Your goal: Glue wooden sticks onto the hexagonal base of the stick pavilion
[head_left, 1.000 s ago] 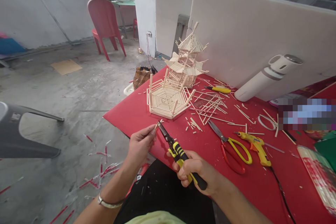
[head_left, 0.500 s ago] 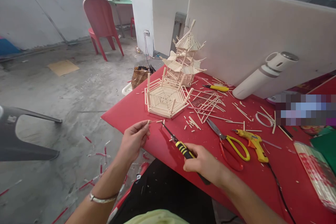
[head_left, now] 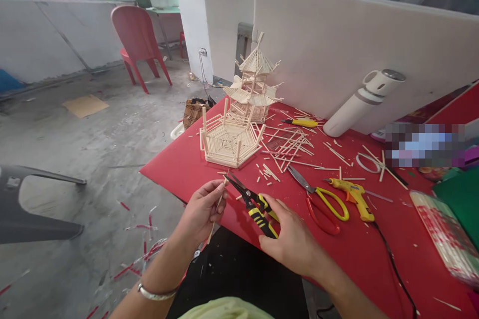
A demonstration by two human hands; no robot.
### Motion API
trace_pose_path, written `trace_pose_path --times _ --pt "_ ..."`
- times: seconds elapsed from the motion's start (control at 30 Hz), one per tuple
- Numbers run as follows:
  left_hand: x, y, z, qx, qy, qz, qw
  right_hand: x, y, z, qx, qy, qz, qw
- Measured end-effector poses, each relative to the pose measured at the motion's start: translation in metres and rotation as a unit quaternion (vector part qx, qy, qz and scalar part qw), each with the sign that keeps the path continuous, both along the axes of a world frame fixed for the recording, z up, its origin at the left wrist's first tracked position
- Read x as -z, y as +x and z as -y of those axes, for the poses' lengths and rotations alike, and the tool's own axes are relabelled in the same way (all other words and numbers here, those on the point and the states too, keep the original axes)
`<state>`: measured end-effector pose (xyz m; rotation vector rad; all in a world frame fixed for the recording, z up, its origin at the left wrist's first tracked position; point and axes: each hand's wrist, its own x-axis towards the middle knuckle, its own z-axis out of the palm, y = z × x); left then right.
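Note:
Between the thumb and fingers of my left hand is a thin wooden stick, its upper end poking past the fingertips. My right hand is closed around black-and-yellow pruning snips. Their blades are parted, with the tips close to the stick's upper end; whether they touch it I cannot tell. Just beyond my hands, an octagon-like stick platform with upright posts rests on the red table. Behind it rises a tiered stick pagoda.
Cut sticks lie scattered right of the platform. Farther right are scissors, a yellow glue gun with a cord, and a packet of sticks. Yellow-handled pliers and a white flask stand farther back.
The stick in my left hand has turned to point down toward me. The snips have opened, and their tips have come nearer my left fingertips. The view has shifted slightly.

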<state>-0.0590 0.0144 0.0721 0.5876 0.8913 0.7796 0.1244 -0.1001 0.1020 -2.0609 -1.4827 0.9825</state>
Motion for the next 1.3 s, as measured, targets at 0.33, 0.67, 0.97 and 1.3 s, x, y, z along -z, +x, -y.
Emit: trace_pose_path --times 0.33,0.67,0.97,1.3 --pt "-0.005 0.023 0.028 0.032 -0.015 -0.006 0.999 0.03 0.043 0.016 0.111 0.046 0.362 0.924" --pt "-0.013 0.057 0.057 0.089 -0.057 0.003 0.994 0.001 0.017 -0.01 0.12 0.292 -0.117 0.942" --pt "-0.013 0.022 0.021 -0.122 0.041 -0.071 0.989 0.008 0.038 0.093 -0.282 -0.057 -0.09 0.953" --pt "0.021 0.026 0.076 0.118 0.198 -0.333 0.914 0.009 0.076 0.039 0.018 0.147 0.293 0.945"
